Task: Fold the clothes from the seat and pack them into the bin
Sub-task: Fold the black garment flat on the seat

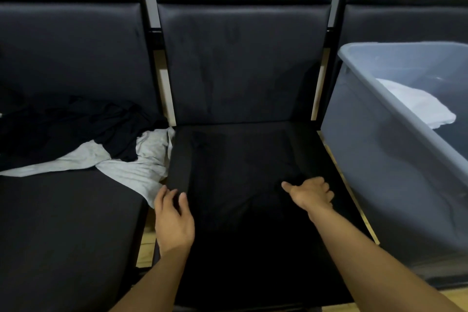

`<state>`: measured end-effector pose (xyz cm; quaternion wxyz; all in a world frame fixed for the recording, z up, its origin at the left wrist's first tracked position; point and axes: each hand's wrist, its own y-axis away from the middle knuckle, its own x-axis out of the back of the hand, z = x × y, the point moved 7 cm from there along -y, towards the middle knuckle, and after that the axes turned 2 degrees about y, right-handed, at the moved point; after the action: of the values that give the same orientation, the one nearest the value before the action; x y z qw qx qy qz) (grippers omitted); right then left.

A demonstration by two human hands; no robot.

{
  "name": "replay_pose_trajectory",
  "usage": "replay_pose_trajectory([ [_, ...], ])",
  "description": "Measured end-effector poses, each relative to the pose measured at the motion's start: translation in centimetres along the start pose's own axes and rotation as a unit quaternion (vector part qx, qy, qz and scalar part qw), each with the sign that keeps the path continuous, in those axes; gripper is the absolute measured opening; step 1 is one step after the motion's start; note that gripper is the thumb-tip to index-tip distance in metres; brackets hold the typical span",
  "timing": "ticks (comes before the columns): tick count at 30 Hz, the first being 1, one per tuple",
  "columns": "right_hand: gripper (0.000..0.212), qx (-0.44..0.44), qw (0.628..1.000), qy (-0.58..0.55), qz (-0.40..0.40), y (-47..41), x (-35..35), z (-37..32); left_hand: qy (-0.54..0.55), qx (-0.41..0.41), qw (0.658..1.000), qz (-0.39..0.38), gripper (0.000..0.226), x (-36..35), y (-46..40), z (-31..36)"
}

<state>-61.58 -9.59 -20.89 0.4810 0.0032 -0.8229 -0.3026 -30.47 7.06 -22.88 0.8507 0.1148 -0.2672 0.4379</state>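
Fingers [166,197] of left hand [174,220]: curled, gripping folded edge of black cloth garment [240,172] spread on middle black seat [336,167]. Right hand [312,194]: loosely curled, resting on cloth, grip uncertain. Grey translucent plastic bin [395,119]: right, beside seat. Risk: black-on-black hides misaligned folds; uneven pull could undo the crease.
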Motion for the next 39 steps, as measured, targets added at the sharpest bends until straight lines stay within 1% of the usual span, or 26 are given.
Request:
replay_pose_trajectory([
  [2,0.111,0.012,0.999,0.043,-0.023,-0.4,0.0,0.0,0.015,0.031,0.999,0.006,0.048,-0.2,-0.4,-0.4],
  [4,0.111,0.033,0.995,0.086,-0.047,-0.5,-0.3,-0.2,0.007,0.050,0.999,-0.003,0.052,-0.6,-0.8,-0.6],
  [6,0.107,0.049,0.990,0.116,-0.060,-0.4,-0.7,-0.3,-0.027,0.051,0.998,-0.022,0.056,-1.4,-1.0,-0.3],
  [9,0.098,0.061,0.988,0.124,-0.067,-0.6,-0.8,-0.3,-0.099,0.045,0.992,-0.057,0.057,-2.3,-2.2,1.2],
  [10,0.096,0.065,0.987,0.126,-0.071,-0.7,-0.8,-0.3,-0.135,0.056,0.985,-0.087,0.057,-2.5,-3.0,1.4],
  [12,0.093,0.075,0.985,0.131,-0.078,-0.9,-0.6,-0.1,-0.227,0.081,0.956,-0.167,0.062,-2.5,-4.7,1.5],
  [14,0.090,0.082,0.984,0.123,-0.100,-1.0,-0.4,-0.2,-0.310,0.059,0.915,-0.251,0.066,-2.2,-6.1,2.0],
  [16,0.089,0.076,0.984,0.110,-0.116,-1.2,-0.3,-0.3,-0.342,0.020,0.891,-0.298,0.054,-1.9,-6.6,2.5],
  [17,0.087,0.077,0.984,0.117,-0.112,-1.1,-0.3,-0.4,-0.334,0.004,0.891,-0.308,0.046,-1.8,-6.5,2.6],
  [19,0.078,0.090,0.981,0.152,-0.078,-0.7,-0.4,-0.4,-0.284,-0.032,0.912,-0.294,0.033,-1.6,-5.8,2.4],
  [21,0.060,0.127,0.979,0.158,-0.023,0.1,-0.7,-0.8,-0.230,-0.088,0.937,-0.249,0.028,-1.7,-5.1,2.5],
  [23,0.036,0.173,0.976,0.134,0.009,1.3,-1.1,-1.6,-0.199,-0.116,0.944,-0.237,0.026,-2.0,-4.8,2.9],
  [25,0.019,0.197,0.973,0.114,0.028,2.3,-1.4,-2.5,-0.153,-0.073,0.954,-0.248,0.024,-2.1,-4.9,3.2],
  [26,0.018,0.201,0.973,0.106,0.036,2.6,-1.4,-2.9,-0.117,-0.037,0.959,-0.254,0.024,-2.1,-5.0,3.2],
  [28,0.024,0.193,0.978,0.074,0.043,2.8,-1.2,-3.5,-0.037,0.042,0.966,-0.252,0.030,-2.1,-5.1,2.7],
  [29,0.031,0.178,0.982,0.051,0.033,2.6,-1.1,-3.4,-0.004,0.075,0.966,-0.249,0.033,-2.0,-5.0,2.4],
  [31,0.046,0.148,0.989,-0.001,-0.009,2.0,-0.9,-3.0,0.045,0.123,0.961,-0.244,0.037,-2.1,-5.0,1.7],
  [32,0.048,0.143,0.989,-0.028,-0.032,1.9,-0.8,-2.7,0.050,0.132,0.960,-0.241,0.037,-2.0,-5.1,1.5],
  [34,0.051,0.144,0.985,-0.070,-0.067,1.9,-0.8,-2.1,0.012,0.119,0.963,-0.240,0.038,-1.8,-5.1,1.9],
  [35,0.056,0.144,0.983,-0.086,-0.077,2.0,-0.7,-1.8,-0.020,0.104,0.964,-0.242,0.042,-1.6,-4.9,2.4],
  [37,0.072,0.143,0.977,-0.122,-0.103,2.3,-0.8,-1.3,-0.097,0.065,0.962,-0.245,0.054,-1.5,-4.0,3.8],
  [39,0.089,0.157,0.969,-0.144,-0.129,2.9,-0.9,-1.4,-0.150,0.030,0.958,-0.244,0.059,-2.0,-3.0,4.7],
])
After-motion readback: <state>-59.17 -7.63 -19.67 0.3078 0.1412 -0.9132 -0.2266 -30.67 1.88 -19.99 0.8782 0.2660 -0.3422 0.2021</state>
